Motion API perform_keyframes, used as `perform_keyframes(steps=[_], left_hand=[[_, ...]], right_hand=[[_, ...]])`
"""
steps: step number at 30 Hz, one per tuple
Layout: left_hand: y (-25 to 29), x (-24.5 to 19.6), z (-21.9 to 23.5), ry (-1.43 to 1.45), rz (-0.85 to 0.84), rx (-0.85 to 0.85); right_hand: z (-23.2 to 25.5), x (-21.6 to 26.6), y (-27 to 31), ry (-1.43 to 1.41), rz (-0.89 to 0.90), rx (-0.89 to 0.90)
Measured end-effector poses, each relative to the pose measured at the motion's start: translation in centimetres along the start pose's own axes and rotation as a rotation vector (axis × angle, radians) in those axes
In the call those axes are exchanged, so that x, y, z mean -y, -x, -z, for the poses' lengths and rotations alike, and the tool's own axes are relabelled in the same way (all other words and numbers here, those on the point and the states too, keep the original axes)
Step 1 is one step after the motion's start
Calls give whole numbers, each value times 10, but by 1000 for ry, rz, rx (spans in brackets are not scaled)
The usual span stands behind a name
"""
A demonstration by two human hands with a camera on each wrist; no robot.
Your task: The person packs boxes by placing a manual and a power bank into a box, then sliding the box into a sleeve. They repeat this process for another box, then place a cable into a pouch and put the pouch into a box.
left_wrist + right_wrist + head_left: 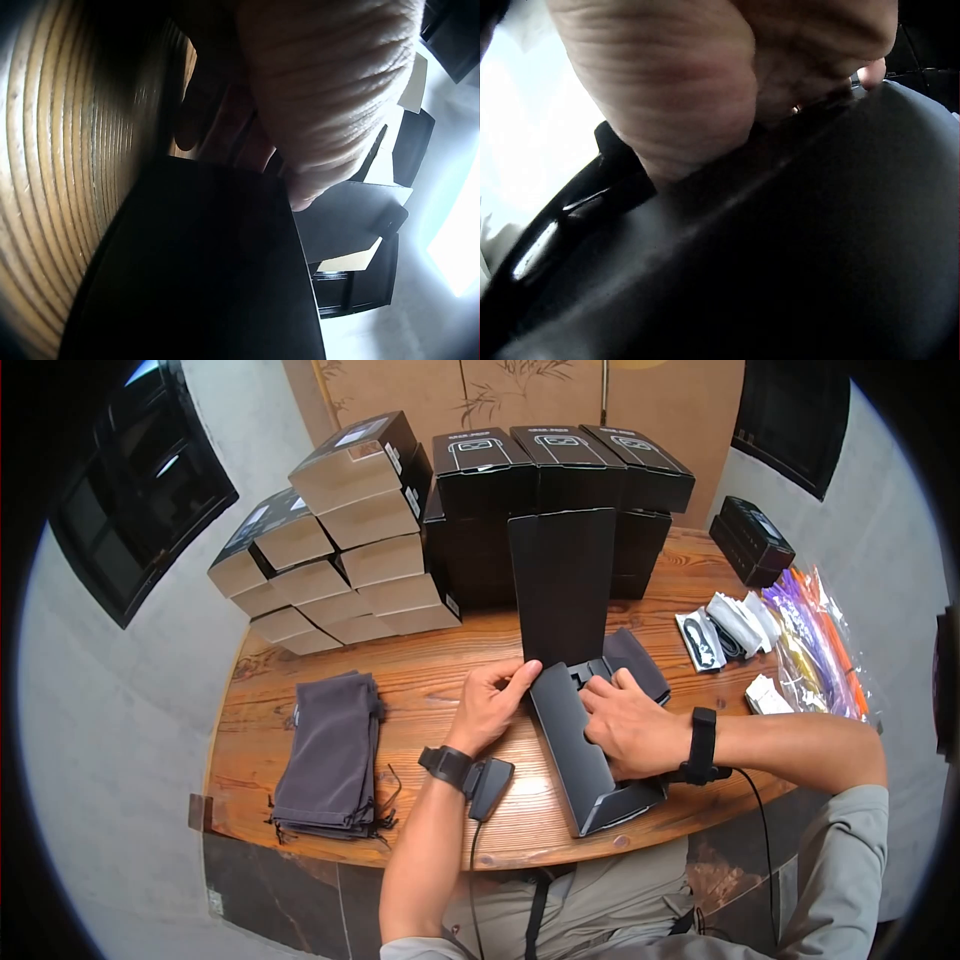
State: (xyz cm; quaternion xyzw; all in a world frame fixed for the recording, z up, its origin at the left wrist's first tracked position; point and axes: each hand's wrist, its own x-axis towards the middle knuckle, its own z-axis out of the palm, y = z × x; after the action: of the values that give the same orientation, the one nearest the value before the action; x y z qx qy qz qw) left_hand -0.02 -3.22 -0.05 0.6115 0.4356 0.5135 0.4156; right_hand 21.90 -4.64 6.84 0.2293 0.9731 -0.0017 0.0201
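An open black cardboard box (572, 745) lies lengthwise before me, its long lid (563, 585) standing upright at the far end. My left hand (490, 705) grips the box's far left corner, thumb on the rim and fingers along the outer side. In the left wrist view, those fingers curve past the end of the dark side wall (217, 247). My right hand (635, 728) reaches into the box from the right, its fingers bent downward near the far end. What those fingertips touch is hidden. A dark grey cloth pouch (638, 663) lies just right of the box.
A stack of grey drawstring pouches (328, 750) lies left. Tan-sided boxes (365, 565) and black boxes (580, 465) are piled at the back. Bagged cables (735, 628), coloured straps (815, 640) and a small black box (752, 540) sit right. Cords trail from both wrist cameras.
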Motion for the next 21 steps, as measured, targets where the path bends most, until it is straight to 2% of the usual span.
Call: perform_keyframes(steps=[10,21], left_hand=[[-1,2,1,-21,3,8],[0,1,0,-14,-16,-2]], right_hand=[[-7,1,8,3,36,-144],[-3,1,1,8,-1,-39]])
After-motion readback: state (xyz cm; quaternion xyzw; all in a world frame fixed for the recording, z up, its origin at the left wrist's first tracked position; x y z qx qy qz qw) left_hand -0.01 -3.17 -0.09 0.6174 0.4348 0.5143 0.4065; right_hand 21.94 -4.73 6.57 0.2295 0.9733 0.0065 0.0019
